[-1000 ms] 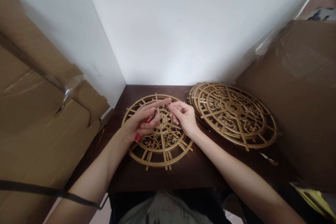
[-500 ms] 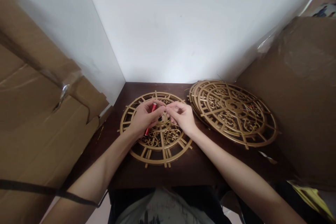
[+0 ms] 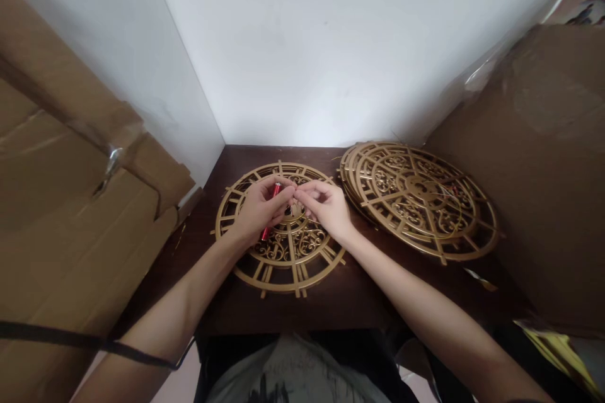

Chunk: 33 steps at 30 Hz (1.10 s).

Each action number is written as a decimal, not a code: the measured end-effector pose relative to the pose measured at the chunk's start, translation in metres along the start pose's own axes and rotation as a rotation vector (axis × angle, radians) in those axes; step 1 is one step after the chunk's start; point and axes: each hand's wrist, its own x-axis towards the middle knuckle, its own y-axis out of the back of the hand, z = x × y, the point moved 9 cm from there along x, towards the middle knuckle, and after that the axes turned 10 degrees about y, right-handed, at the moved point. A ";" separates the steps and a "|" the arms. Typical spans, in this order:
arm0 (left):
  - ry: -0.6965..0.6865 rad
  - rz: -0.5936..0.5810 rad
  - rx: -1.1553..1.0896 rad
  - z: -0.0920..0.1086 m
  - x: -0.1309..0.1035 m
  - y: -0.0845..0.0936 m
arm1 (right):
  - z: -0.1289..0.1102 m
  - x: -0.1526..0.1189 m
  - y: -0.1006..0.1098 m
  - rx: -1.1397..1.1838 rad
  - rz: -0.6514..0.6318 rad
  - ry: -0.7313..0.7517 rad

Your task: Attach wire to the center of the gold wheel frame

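A round gold openwork clock face (image 3: 283, 252) lies flat on the dark brown table (image 3: 350, 296) in front of me. My left hand (image 3: 259, 209) is closed around a small red cylinder (image 3: 270, 211) and hovers over the middle of the clock face. My right hand (image 3: 325, 206) meets it fingertip to fingertip, pinching something too small to make out at the clock's centre. To the right lies a stack of similar gold clock faces (image 3: 420, 198), untouched.
Large cardboard boxes stand on the left (image 3: 70, 201) and on the right (image 3: 543, 170), hemming in the table. A white wall (image 3: 321, 44) closes the back. A black strap (image 3: 70, 341) crosses my left forearm. A small scrap (image 3: 479, 278) lies near the table's right front.
My left forefinger, stretched out a second ago, has curled in, and both hands have drawn together over the clock's centre. The red cylinder now points more upright in my left hand.
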 end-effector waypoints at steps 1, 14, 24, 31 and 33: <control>-0.001 0.005 -0.006 0.000 0.000 0.000 | 0.000 0.000 0.001 -0.001 0.007 -0.003; 0.015 -0.007 0.019 -0.002 0.000 -0.003 | -0.012 0.001 0.007 -0.112 0.070 0.105; -0.009 0.004 0.004 -0.001 0.000 -0.003 | -0.008 0.001 0.006 -0.138 0.026 0.091; -0.003 -0.107 -0.034 -0.002 0.000 -0.014 | -0.010 0.001 0.010 -0.118 0.086 0.077; 0.001 -0.154 -0.072 -0.003 -0.001 -0.018 | -0.009 0.002 0.010 -0.090 0.096 0.070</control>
